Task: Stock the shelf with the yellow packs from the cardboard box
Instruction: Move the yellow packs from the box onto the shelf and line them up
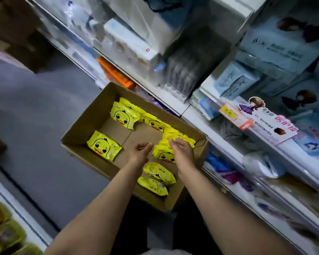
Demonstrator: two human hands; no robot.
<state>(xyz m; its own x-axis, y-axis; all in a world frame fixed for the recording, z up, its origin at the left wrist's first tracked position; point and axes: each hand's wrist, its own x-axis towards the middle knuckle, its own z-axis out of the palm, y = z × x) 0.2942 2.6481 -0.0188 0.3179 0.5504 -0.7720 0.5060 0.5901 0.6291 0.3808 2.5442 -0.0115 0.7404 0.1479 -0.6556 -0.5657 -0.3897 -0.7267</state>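
Note:
An open cardboard box (81, 126) sits on the floor beside the shelf (197, 124). Several yellow duck-print packs lie in it: one at the left (103, 145), a pair at the back (124, 116), a stack at the right (179, 135), two near the front (158, 173). My right hand (182, 150) reaches into the box, its fingers resting on the right-hand stack. My left hand (142, 150) hovers over the bare box bottom with loosely curled fingers and holds nothing.
The shelf unit runs diagonally on the right, packed with blue and white tissue and mask packs (234, 81). A price tag (228, 112) and a pink promo card (273, 126) hang from a shelf edge. Grey floor (35, 111) lies left of the box. Another shelf with yellowish goods (6, 232) stands lower left.

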